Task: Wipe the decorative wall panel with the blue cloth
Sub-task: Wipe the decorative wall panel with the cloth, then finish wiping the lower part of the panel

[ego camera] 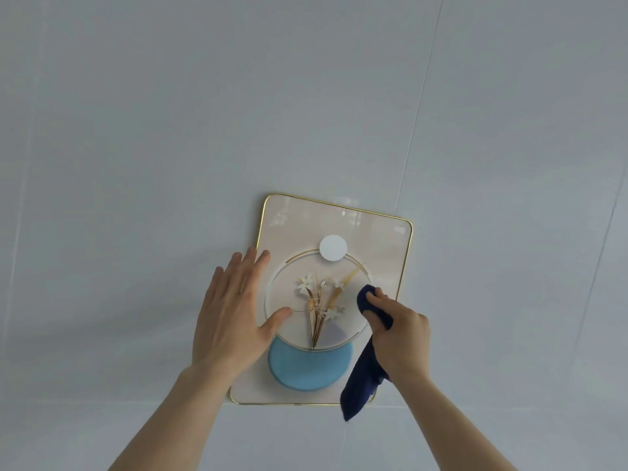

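Note:
The decorative wall panel (377,239) is a pale rectangle with a thin gold rim, a flower motif in a ring, a white disc and a light blue half-circle. It hangs slightly tilted on the wall. My left hand (234,314) lies flat and open against the panel's left edge, thumb on the ring. My right hand (399,329) grips the dark blue cloth (363,382) and presses a bunched part of it onto the right side of the ring. The rest of the cloth hangs down past the panel's lower right corner.
A plain grey-white wall (170,130) surrounds the panel on all sides, with faint seam lines (418,113) running up it at the right.

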Demonstrator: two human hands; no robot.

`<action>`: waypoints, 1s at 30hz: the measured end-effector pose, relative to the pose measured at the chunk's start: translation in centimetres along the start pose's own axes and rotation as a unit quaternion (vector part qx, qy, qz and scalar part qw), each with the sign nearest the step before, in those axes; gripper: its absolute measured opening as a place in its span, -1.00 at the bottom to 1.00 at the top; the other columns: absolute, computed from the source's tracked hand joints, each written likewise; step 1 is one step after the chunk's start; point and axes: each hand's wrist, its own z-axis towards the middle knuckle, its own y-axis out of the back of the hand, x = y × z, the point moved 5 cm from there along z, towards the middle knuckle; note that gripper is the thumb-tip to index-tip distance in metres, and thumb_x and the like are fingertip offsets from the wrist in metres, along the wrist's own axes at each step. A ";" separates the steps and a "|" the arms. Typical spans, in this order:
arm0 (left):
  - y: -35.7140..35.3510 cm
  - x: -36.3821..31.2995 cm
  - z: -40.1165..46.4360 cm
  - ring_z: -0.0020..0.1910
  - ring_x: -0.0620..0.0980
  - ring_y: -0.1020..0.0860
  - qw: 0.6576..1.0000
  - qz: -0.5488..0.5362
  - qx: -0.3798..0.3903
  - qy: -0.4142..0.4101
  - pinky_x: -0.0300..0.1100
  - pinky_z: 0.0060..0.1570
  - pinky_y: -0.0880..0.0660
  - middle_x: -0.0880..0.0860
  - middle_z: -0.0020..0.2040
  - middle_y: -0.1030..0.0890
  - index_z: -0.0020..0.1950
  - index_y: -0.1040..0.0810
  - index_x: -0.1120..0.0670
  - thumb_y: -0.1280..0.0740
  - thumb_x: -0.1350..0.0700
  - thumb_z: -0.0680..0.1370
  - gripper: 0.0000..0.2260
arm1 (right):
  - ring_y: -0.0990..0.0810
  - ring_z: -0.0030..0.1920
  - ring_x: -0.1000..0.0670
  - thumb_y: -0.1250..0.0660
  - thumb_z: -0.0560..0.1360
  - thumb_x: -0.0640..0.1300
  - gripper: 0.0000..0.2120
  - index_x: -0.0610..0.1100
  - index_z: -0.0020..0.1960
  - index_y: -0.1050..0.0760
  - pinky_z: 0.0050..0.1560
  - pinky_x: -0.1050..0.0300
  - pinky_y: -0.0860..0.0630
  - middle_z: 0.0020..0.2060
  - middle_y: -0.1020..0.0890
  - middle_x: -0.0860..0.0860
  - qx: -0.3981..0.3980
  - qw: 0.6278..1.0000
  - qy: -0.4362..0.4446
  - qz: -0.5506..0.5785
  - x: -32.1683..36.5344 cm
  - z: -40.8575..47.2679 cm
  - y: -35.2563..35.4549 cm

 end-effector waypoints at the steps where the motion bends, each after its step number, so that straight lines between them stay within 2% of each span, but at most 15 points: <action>1: -0.1 -0.4 -0.2 0.66 0.03 -0.11 1.000 -0.002 0.000 0.001 0.05 0.64 -0.04 -0.02 0.67 -0.18 0.64 -0.08 -0.09 -0.36 -0.28 0.54 -0.22 | -0.72 0.16 -0.07 -0.49 0.52 -0.30 -0.71 -0.06 0.19 -0.72 0.08 0.22 -0.50 0.21 -0.74 0.00 -0.007 0.999 -0.022 0.023 -0.2 0.2 0.6; 3: -0.2 -1.5 -0.9 0.60 0.03 -0.24 1.000 -0.019 -0.007 0.012 0.03 0.61 -0.14 -0.04 0.62 -0.30 0.61 -0.18 -0.08 -0.38 -0.23 0.54 -0.28 | -0.71 0.05 -0.01 -0.50 0.52 -0.25 -0.74 -0.03 0.17 -0.73 0.01 0.26 -0.51 0.12 -0.77 0.03 -0.009 0.996 -0.058 0.065 -0.7 0.1 1.7; 6: -1.5 -3.3 -2.7 0.38 -0.06 -0.48 0.992 -0.096 0.026 0.071 -0.07 0.35 -0.42 -0.18 0.39 -0.55 0.48 -0.38 -0.16 -0.39 -0.21 0.54 -0.47 | -0.72 -0.05 0.05 -0.51 0.51 -0.20 -0.79 0.06 0.07 -0.75 0.07 0.06 -0.65 -0.05 -0.79 0.10 0.029 0.987 -0.109 0.110 -1.9 -1.6 2.8; 7: -2.6 -4.0 -3.7 0.32 -0.12 -0.52 0.986 -0.122 0.063 0.090 -0.09 0.26 -0.46 -0.24 0.30 -0.59 0.42 -0.42 -0.21 -0.39 -0.23 0.53 -0.53 | -0.73 -0.08 0.07 -0.51 0.51 -0.18 -0.81 0.09 0.03 -0.74 0.05 0.02 -0.67 -0.07 -0.78 0.11 0.045 0.983 -0.127 0.122 -2.5 -2.4 2.9; 9: -5.6 -5.6 -6.0 0.26 -0.21 -0.56 0.967 -0.161 0.161 0.115 -0.12 0.23 -0.49 -0.29 0.19 -0.62 0.36 -0.44 -0.25 -0.39 -0.27 0.52 -0.57 | -0.74 -0.13 0.05 -0.51 0.51 -0.16 -0.83 0.13 -0.04 -0.73 -0.05 -0.03 -0.70 -0.11 -0.78 0.09 0.074 0.973 -0.164 0.142 -4.5 -4.0 2.9; 11: -9.1 -7.3 -8.6 0.25 -0.22 -0.56 0.938 -0.188 0.252 0.143 -0.14 0.25 -0.50 -0.27 0.20 -0.60 0.41 -0.37 -0.26 -0.40 -0.31 0.49 -0.47 | -0.76 -0.16 -0.10 -0.52 0.51 -0.14 -0.87 0.10 -0.06 -0.73 -0.13 -0.18 -0.71 -0.20 -0.79 0.00 0.100 0.955 -0.215 0.178 -7.0 -5.4 2.5; 13: -12.6 -9.0 -11.5 0.25 -0.20 -0.56 0.899 -0.225 0.326 0.185 -0.18 0.23 -0.49 -0.23 0.24 -0.60 0.48 -0.26 -0.27 -0.44 -0.32 0.45 -0.34 | -0.77 -0.16 -0.21 -0.52 0.52 -0.16 -0.92 0.02 -0.07 -0.72 -0.07 -0.32 -0.71 -0.23 -0.78 -0.02 0.117 0.935 -0.257 0.213 -9.4 -6.7 2.3; 14: -14.2 -10.0 -13.0 0.21 -0.19 -0.59 0.877 -0.248 0.357 0.205 -0.21 0.19 -0.52 -0.22 0.21 -0.64 0.46 -0.27 -0.27 -0.47 -0.27 0.44 -0.34 | -0.77 -0.14 -0.21 -0.52 0.52 -0.18 -0.93 -0.02 -0.07 -0.72 -0.01 -0.34 -0.72 -0.20 -0.78 -0.01 0.122 0.927 -0.269 0.231 -10.7 -7.3 2.4; 15: -15.6 -10.8 -14.2 0.13 -0.19 -0.64 0.860 -0.263 0.378 0.219 -0.19 0.15 -0.57 -0.20 0.14 -0.69 0.43 -0.36 -0.19 -0.50 -0.19 0.45 -0.40 | -0.78 -0.11 -0.23 -0.52 0.52 -0.21 -0.93 -0.05 -0.07 -0.72 0.03 -0.34 -0.72 -0.14 -0.79 -0.04 0.127 0.918 -0.281 0.250 -11.9 -7.7 2.6; 17: -17.8 -12.0 -16.1 -0.05 -0.15 -0.70 0.849 -0.262 0.394 0.234 -0.06 0.08 -0.65 -0.13 -0.05 -0.75 0.25 -0.55 -0.06 -0.50 0.01 0.47 -0.63 | -0.77 -0.06 -0.25 -0.50 0.53 -0.23 -0.92 -0.07 -0.06 -0.71 0.05 -0.29 -0.72 -0.07 -0.78 -0.12 0.142 0.904 -0.302 0.268 -14.5 -8.4 3.6; 19: -19.4 -12.7 -17.3 -0.13 -0.14 -0.70 0.852 -0.254 0.383 0.250 -0.02 0.04 -0.66 -0.09 -0.12 -0.75 0.08 -0.60 -0.05 -0.49 0.10 0.48 -0.79 | -0.77 -0.03 -0.23 -0.49 0.55 -0.22 -0.92 -0.05 -0.05 -0.71 0.03 -0.21 -0.72 -0.06 -0.78 -0.13 0.149 0.902 -0.314 0.255 -17.9 -8.6 5.5; 23: -22.4 -14.2 -18.7 -0.17 -0.18 -0.69 0.855 -0.239 0.368 0.276 -0.18 -0.11 -0.61 -0.08 -0.15 -0.76 0.07 -0.57 -0.05 -0.49 0.09 0.52 -0.82 | -0.75 -0.06 -0.24 -0.47 0.55 -0.22 -0.95 -0.10 -0.04 -0.69 -0.14 -0.08 -0.70 -0.14 -0.77 -0.14 0.167 0.914 -0.326 0.174 -25.8 -9.1 9.7; 25: -24.3 -15.6 -19.3 -0.16 -0.22 -0.69 0.855 -0.229 0.370 0.281 -0.25 -0.12 -0.56 -0.13 -0.16 -0.76 0.10 -0.55 -0.08 -0.48 0.08 0.53 -0.80 | -0.75 -0.10 -0.26 -0.48 0.54 -0.21 -0.98 -0.11 -0.05 -0.68 -0.10 -0.17 -0.72 -0.20 -0.77 -0.14 0.183 0.916 -0.333 0.127 -29.6 -9.7 11.1; 27: -26.4 -17.1 -20.0 -0.14 -0.20 -0.69 0.855 -0.214 0.382 0.280 -0.19 -0.08 -0.59 -0.15 -0.16 -0.76 0.12 -0.53 -0.11 -0.48 0.06 0.54 -0.79 | -0.75 -0.16 -0.24 -0.49 0.52 -0.18 -0.96 -0.07 -0.09 -0.67 -0.07 -0.28 -0.72 -0.25 -0.77 -0.12 0.197 0.914 -0.344 0.086 -32.9 -10.5 12.1; 30: -30.4 -19.8 -22.1 -0.12 -0.13 -0.70 0.843 -0.195 0.418 0.277 -0.03 0.02 -0.64 -0.15 -0.16 -0.76 0.12 -0.53 -0.13 -0.47 0.04 0.55 -0.80 | -0.75 -0.21 -0.18 -0.48 0.51 -0.18 -0.93 -0.03 -0.12 -0.66 -0.11 -0.25 -0.72 -0.28 -0.76 -0.08 0.206 0.908 -0.363 0.034 -37.8 -11.8 13.8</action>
